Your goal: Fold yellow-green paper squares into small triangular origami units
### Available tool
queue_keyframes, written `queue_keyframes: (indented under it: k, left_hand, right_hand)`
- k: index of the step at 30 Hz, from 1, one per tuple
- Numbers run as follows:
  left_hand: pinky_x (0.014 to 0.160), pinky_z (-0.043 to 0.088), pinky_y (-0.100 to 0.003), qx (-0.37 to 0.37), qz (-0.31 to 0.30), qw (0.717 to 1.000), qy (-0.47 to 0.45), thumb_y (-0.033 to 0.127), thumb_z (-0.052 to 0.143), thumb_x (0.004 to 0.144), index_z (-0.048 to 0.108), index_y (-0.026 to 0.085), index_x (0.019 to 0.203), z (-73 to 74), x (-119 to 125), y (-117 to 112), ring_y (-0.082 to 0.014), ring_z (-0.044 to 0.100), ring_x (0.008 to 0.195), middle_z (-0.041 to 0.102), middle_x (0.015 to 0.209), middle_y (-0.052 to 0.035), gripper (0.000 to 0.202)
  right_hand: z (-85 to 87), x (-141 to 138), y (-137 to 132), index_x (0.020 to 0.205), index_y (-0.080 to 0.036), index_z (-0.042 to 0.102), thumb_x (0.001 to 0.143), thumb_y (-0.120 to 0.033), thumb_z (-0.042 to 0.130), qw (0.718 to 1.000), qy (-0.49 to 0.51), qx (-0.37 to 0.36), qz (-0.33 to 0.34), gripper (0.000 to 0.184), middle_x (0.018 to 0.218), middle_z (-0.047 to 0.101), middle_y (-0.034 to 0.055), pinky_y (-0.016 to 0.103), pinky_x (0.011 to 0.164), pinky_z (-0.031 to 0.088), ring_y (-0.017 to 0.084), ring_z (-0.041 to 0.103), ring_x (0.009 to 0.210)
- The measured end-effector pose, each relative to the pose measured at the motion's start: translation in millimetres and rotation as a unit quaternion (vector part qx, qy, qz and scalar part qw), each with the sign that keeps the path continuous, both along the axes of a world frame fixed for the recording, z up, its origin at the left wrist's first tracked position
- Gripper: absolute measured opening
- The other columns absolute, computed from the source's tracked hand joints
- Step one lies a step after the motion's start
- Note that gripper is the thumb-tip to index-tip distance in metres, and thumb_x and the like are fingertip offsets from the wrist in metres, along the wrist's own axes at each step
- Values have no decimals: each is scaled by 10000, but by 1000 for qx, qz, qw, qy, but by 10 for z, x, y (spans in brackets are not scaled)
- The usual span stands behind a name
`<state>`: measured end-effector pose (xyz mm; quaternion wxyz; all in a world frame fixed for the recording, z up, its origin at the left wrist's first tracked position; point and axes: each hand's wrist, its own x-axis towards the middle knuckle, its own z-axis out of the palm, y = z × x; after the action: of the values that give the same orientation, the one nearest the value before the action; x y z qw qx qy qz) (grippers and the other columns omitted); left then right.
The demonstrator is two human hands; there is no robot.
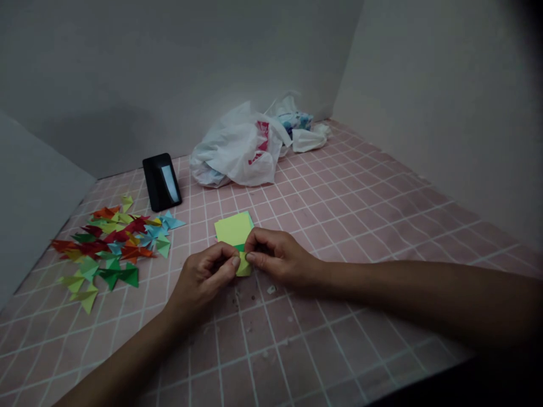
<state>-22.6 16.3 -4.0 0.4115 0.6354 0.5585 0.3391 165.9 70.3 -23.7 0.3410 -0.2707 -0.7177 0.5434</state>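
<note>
A small yellow folded piece of paper (243, 265) is pinched between my two hands, just in front of a stack of square paper sheets (233, 228). The top sheet is yellow-green, with green edges showing beneath it. My left hand (212, 265) grips the folded paper's left side between thumb and fingers. On its right side, my right hand (278, 254) holds it the same way, fingertips curled. Parts of the paper are hidden behind the fingertips. To the left lies a pile of folded paper pieces (127, 234) in red, orange, yellow, green and blue.
A black phone (161, 182) lies behind the folded pieces. Against the back wall rests a crumpled white plastic bag (237, 150) with red print, beside a blue-patterned package (297, 120) and white tissue-like material (311, 139). Pink checked cloth (339, 209) covers the surface; walls enclose it.
</note>
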Motion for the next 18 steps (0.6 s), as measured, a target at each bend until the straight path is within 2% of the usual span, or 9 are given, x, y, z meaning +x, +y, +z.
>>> queue_keyframes:
  k: [5,8,12,18]
  left_hand:
    - [595,389,-240,4,-2,1000,-12,334,566,904,636,187,772,3,23,-13,-133,510,638,572,701,12,210]
    - [605,391,-247,19,-7,1000,10,324,560,903,635,188,762,2,21,-7,-139,512,646,579,704,8,209]
    - [610,389,-248,35,-15,999,30,309,561,896,634,193,762,-6,4,8,-138,509,643,576,696,15,191]
    - [608,389,-250,43,-10,999,12,305,551,902,632,196,765,-8,19,1,-137,508,646,563,697,16,193]
  right_hand:
    - [-1,2,3,768,-186,518,832,-170,551,1000,-12,-5,2,74,743,527,-15,267,647,370,130,466,696]
    - [-10,5,-3,765,-186,512,835,-177,555,1000,-17,-6,3,83,746,527,-14,267,649,368,131,467,703]
    - [-20,4,-13,771,-187,512,839,-195,564,1000,-5,-19,6,85,737,510,-20,266,639,358,129,453,694]
    - [-36,-12,-6,794,-185,521,829,-173,579,999,22,-24,4,69,765,529,-14,269,656,375,131,473,716]
